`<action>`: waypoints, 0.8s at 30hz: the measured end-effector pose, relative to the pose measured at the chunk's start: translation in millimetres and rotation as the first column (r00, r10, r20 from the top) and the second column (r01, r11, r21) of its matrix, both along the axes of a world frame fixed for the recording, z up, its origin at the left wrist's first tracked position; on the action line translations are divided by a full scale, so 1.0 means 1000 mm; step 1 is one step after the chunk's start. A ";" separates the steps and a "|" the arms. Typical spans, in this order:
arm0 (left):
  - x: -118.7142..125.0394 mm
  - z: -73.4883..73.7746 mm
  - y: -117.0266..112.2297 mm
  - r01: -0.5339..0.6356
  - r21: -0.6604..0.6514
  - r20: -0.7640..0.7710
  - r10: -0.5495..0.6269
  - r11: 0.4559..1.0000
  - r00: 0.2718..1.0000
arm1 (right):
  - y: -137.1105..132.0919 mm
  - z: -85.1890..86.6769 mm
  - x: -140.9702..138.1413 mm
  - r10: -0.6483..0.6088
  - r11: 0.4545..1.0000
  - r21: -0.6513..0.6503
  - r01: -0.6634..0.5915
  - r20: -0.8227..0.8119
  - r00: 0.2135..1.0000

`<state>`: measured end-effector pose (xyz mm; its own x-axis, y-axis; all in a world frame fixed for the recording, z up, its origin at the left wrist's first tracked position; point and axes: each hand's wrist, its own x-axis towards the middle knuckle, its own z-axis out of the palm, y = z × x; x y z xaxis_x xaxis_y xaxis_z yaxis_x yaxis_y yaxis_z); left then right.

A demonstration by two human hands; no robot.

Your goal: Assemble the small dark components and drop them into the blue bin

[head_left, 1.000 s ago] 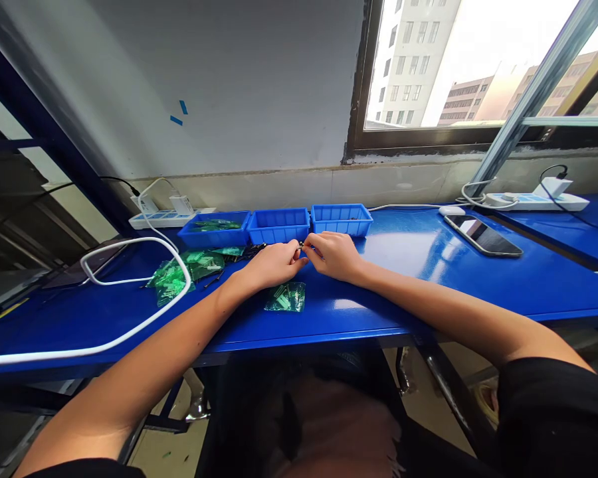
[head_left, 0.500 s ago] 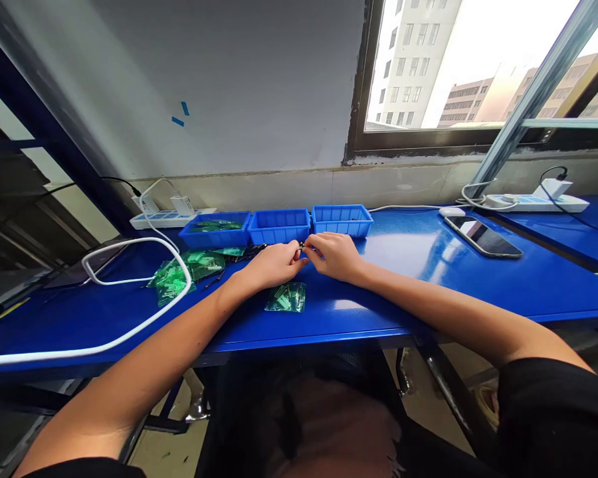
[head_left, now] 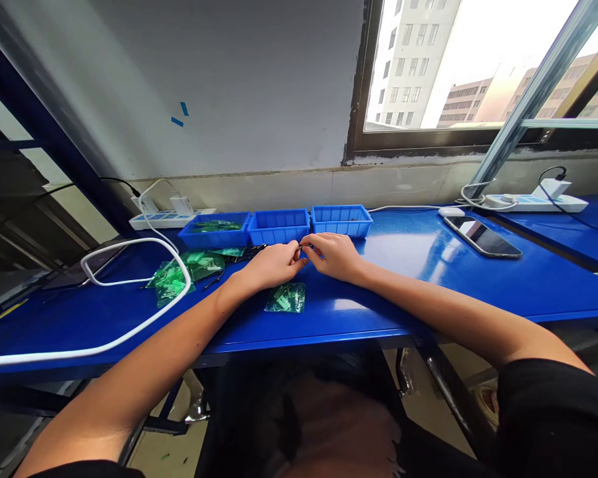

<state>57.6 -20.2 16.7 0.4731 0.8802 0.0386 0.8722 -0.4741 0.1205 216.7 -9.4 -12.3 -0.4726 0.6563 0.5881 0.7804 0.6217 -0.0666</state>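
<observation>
Over the blue table, my left hand (head_left: 278, 263) and my right hand (head_left: 335, 256) meet fingertip to fingertip. Both are closed in a pinch around a tiny dark piece (head_left: 301, 246), too small to name and mostly covered by the fingers. Below my left hand lies a small clear packet (head_left: 285, 298) with pale green parts inside. Thin black pieces (head_left: 252, 253) lie beside my left wrist, partly hidden behind it. More green packets (head_left: 189, 269) are heaped farther left.
Three blue bins stand behind my hands: the left bin (head_left: 187, 238) holds green packets, then the middle bin (head_left: 279, 232) and right bin (head_left: 341, 229). A white cable (head_left: 129, 325) loops at left. A phone (head_left: 482, 236) and power strips (head_left: 538, 204) lie at right.
Almost nothing differs. My hands stay pinched together in the same place, with only a very slight shift of the fingertips and of the whole view.
</observation>
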 end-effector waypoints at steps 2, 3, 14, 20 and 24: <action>0.000 0.000 0.000 0.000 0.001 -0.004 0.000 1.000 1.000 | 0.001 -0.001 0.000 0.016 1.000 0.004 -0.016 0.008 1.000; 0.000 0.000 0.000 -0.001 0.002 -0.008 0.001 1.000 1.000 | 0.001 -0.001 0.000 0.017 1.000 0.007 -0.017 0.011 1.000; 0.000 0.000 0.000 -0.012 0.006 -0.037 0.012 1.000 0.999 | 0.003 -0.002 0.000 -0.022 0.999 0.025 0.021 0.029 0.999; 0.000 0.000 0.000 -0.010 0.006 -0.039 0.011 1.000 0.999 | 0.003 -0.003 0.001 -0.012 1.000 0.022 0.011 0.030 0.999; 0.000 -0.001 0.001 -0.012 0.008 -0.039 0.012 1.000 0.999 | 0.003 -0.002 0.001 -0.016 1.000 0.025 0.015 0.044 0.999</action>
